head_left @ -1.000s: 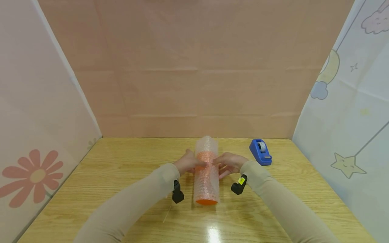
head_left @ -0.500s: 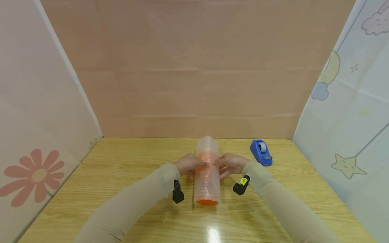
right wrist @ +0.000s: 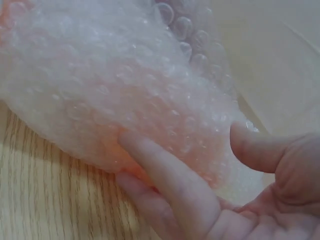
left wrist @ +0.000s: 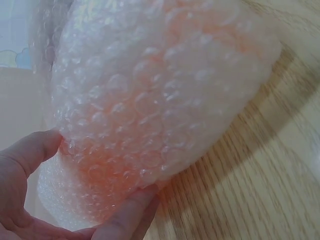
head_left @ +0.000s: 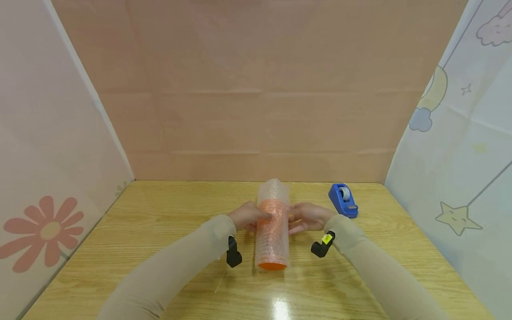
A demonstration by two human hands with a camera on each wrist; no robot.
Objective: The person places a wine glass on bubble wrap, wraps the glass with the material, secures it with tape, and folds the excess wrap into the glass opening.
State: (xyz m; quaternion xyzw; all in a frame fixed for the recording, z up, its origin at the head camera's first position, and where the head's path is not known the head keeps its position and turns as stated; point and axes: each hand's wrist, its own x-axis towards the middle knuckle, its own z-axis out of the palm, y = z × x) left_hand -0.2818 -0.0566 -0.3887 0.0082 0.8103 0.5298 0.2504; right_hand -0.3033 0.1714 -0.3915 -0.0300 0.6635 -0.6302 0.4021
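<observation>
A roll of bubble wrap [head_left: 273, 240] lies lengthwise on the table, pointing away from me. Something orange [head_left: 272, 266] is wrapped inside it and shows at the near end; its kind is hidden. My left hand [head_left: 249, 215] grips the roll's left side, its thumb over the top and its fingers low on the side, as the left wrist view also shows. On the opposite side, my right hand [head_left: 310, 217] touches the wrap with outstretched fingertips [right wrist: 131, 137]. Its thumb [right wrist: 252, 150] stands away from the fingers.
A blue tape dispenser [head_left: 343, 201] with a roll of clear tape stands at the back right of the wooden table [head_left: 168, 200]. A thin pale strip [head_left: 221, 280] lies left of the roll. Draped panels rise behind and on both sides.
My right hand has drawn back to the right, its thumb coming off the top of the roll. The left hand and the roll stay almost where they were.
</observation>
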